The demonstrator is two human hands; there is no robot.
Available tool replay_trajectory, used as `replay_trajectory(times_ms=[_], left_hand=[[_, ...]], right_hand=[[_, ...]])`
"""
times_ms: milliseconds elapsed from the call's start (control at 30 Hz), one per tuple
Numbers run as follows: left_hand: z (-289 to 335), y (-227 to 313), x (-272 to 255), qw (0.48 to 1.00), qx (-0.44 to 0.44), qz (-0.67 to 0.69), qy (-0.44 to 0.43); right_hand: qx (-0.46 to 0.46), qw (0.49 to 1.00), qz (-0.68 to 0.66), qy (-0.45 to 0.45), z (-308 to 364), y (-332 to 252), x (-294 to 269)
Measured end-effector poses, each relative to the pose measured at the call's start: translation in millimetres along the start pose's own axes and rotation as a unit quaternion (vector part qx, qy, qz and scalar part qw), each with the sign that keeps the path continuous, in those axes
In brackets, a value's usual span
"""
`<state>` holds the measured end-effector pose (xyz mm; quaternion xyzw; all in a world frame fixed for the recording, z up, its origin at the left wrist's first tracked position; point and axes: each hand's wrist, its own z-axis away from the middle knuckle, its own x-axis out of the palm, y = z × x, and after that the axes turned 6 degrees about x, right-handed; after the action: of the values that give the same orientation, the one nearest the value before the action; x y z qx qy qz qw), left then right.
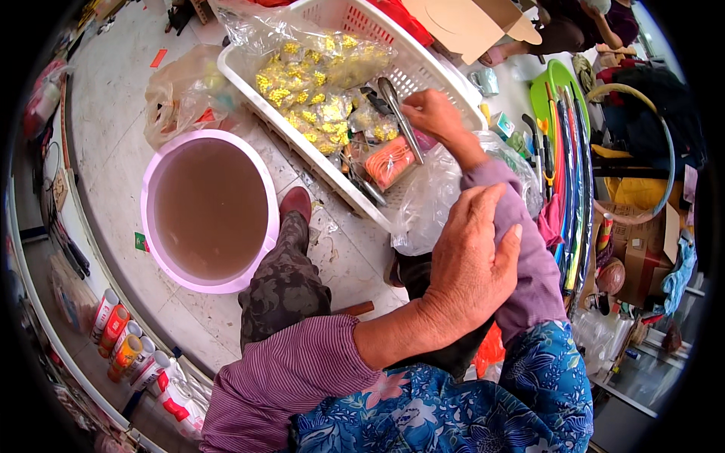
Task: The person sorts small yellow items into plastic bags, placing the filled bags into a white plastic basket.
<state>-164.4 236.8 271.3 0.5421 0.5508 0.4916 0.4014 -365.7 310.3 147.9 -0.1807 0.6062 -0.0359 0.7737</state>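
Observation:
My right hand [440,121] reaches into a white plastic basket [291,140], its fingers curled at the side of a long shiny metal utensil that looks like tongs [401,121]; their grip is partly hidden. Beneath the utensil lies a clear packet of orange-pink cord [387,162]. Clear bags of small yellow pieces [306,90] fill much of the basket's far left. My left hand [470,257] is held across in front of my right forearm, fingers stretched out and thumb apart, with nothing visible in it. Beyond it, a crumpled clear plastic bag [432,200] hangs against the basket's near end.
A pale purple tub [151,226] of murky brown water stands on the floor left of my leg. Umbrellas or wrapped poles [575,189] and a green basin [557,79] are at right. Cardboard [464,23] and another person [581,30] are behind. Paper cups [124,355] line a left shelf.

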Motion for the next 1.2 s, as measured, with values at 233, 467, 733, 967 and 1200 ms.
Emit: replay_trajectory(times_ms=[233, 467, 733, 967, 1200], left_hand=[[-20, 14, -17, 0.998, -0.022, 0.05, 0.021], [-32, 13, -21, 0.996, -0.049, 0.074, 0.014], [-35, 10, -17, 0.995, -0.056, 0.087, 0.007], [-29, 2, -22, 0.992, -0.075, 0.097, 0.03], [-30, 0, -21, 0.943, -0.192, 0.258, 0.088]], right_hand=[[0.154, 0.98, -0.092, -0.091, -56, 20, 118], [0.141, 0.983, -0.115, 0.034, -52, 42, 187], [0.198, 0.959, -0.202, -0.011, -72, 49, 147], [0.189, 0.807, -0.554, -0.077, -38, -11, 30], [0.163, 0.759, -0.63, -0.028, 4, -41, -65]])
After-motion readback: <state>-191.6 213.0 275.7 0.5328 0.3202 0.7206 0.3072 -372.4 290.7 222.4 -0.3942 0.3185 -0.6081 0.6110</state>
